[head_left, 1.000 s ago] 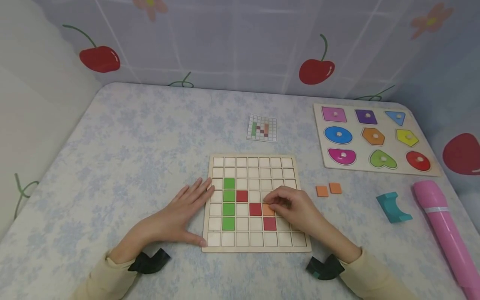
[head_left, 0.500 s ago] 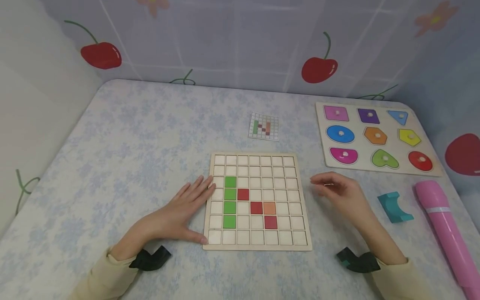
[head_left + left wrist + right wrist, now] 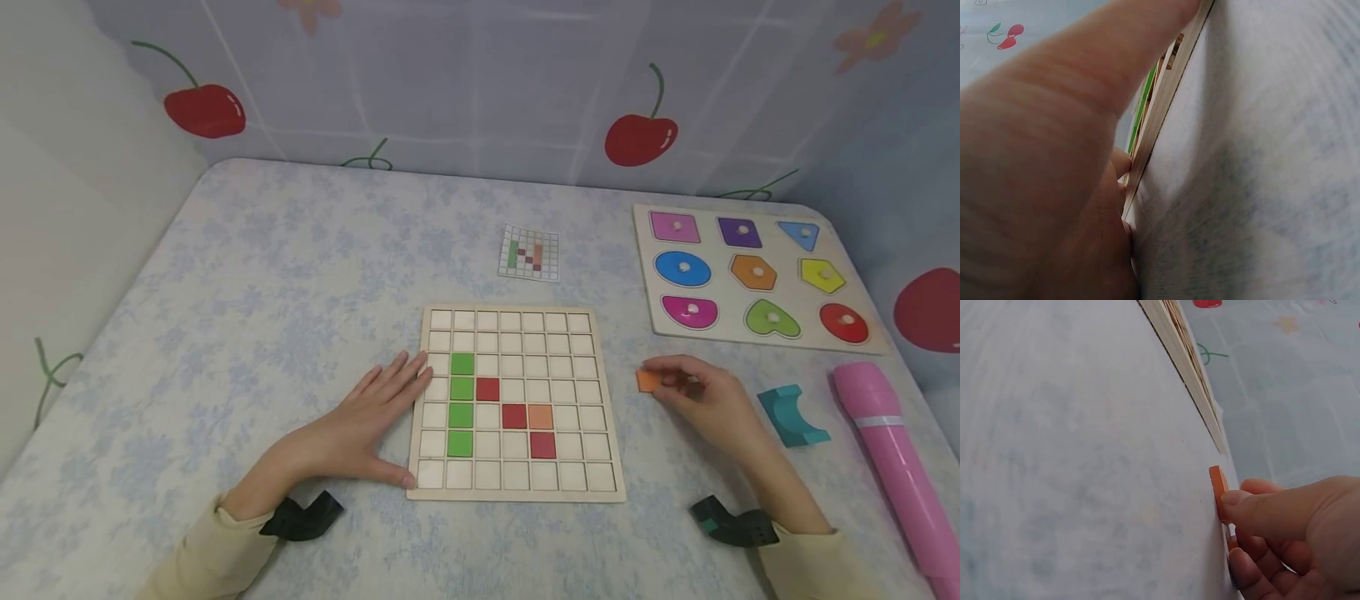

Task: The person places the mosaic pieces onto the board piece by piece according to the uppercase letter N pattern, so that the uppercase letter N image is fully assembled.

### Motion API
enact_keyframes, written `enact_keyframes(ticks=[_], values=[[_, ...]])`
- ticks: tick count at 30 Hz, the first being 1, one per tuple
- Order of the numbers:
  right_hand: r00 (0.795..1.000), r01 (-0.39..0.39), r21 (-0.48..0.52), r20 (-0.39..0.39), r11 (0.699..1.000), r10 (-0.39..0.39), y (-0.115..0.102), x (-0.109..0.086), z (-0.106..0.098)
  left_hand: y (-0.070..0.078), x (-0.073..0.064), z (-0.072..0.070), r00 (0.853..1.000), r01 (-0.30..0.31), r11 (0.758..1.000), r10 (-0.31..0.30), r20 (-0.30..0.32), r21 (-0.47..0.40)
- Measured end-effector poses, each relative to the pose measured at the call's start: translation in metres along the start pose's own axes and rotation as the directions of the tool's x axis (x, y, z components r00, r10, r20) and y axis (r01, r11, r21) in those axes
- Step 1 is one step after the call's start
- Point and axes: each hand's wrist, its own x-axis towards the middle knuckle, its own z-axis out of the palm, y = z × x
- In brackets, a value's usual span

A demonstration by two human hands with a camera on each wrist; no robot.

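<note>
A wooden grid board (image 3: pixel 517 477) lies on the table with a column of green tiles (image 3: pixel 461 389), a diagonal of three red tiles (image 3: pixel 513 417) and one orange tile (image 3: pixel 540 417) in its cells. My left hand (image 3: pixel 348 433) rests at the board's left side, fingers spread straight, fingertips and thumb on the edge. To the right of the board, my right hand (image 3: pixel 701 404) pinches a loose orange tile (image 3: pixel 1217 487) between thumb and fingers, low over the tablecloth. A second orange tile (image 3: pixel 1233 542) shows behind the thumb in the right wrist view, mostly hidden by the fingers.
Behind the board lies a small printed pattern card (image 3: pixel 528 253). A knobbed shape puzzle (image 3: pixel 757 321) occupies the back right. Right of my right hand are a teal arch block (image 3: pixel 789 415) and a pink microphone (image 3: pixel 885 446).
My right hand has left the orange tile on the board, moved right to the loose orange tiles and taken hold of one. The left hand stays at the board's edge.
</note>
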Motion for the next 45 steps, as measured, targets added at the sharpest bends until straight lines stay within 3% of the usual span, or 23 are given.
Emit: enact_keyframes(ticks=[17,25,30,37,45], values=[[0.994,0.088,-0.017,-0.07,0.996,-0.089,-0.009,0.0,0.006,0.0,0.001,-0.002,1.0,0.0,1.0,0.0,-0.007,0.004],[0.991,0.108,0.107,-0.093,0.988,-0.098,-0.025,0.008,0.007,0.002,0.0,-0.003,1.0,0.017,1.0,-0.017,0.003,-0.001],[0.995,0.095,0.224,-0.031,0.97,-0.09,-0.048,0.019,0.015,0.002,0.0,-0.003,1.0,0.015,1.0,-0.015,0.004,-0.009],[0.991,0.03,0.422,0.106,0.906,-0.082,-0.07,0.034,0.039,0.002,0.001,-0.001,1.0,0.007,1.0,-0.007,0.001,-0.007],[0.983,-0.06,0.44,0.184,0.896,-0.025,-0.076,0.04,0.056,0.001,0.001,-0.001,1.0,0.009,1.0,-0.009,0.001,-0.002]])
